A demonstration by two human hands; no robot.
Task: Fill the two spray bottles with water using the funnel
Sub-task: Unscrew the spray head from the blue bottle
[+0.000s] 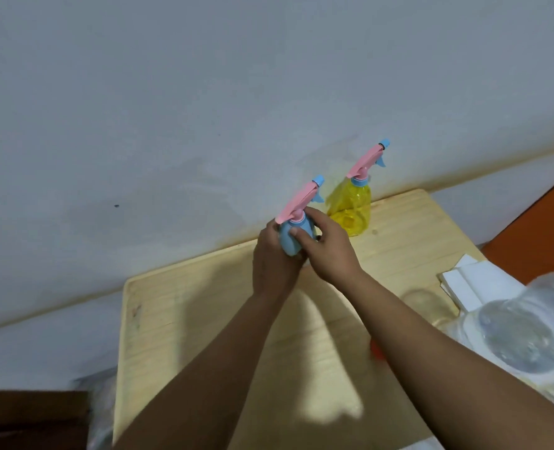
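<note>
A blue spray bottle (pixel 291 242) with a pink trigger head stands near the far edge of the wooden table (pixel 204 319). My left hand (pixel 274 261) wraps its body from the left. My right hand (pixel 326 246) grips it from the right, thumb on the neck just below the head. A yellow see-through spray bottle (pixel 353 209) with a pink head stands upright behind it, against the wall, untouched. A small orange thing (pixel 377 351), perhaps the funnel, peeks out under my right forearm, mostly hidden.
A large clear water bottle (pixel 528 332) lies blurred at the right edge. White folded paper (pixel 477 284) sits beside it. A clear glass-like object (pixel 426 303) rests on the table near my right forearm. The white wall runs along the table's far side.
</note>
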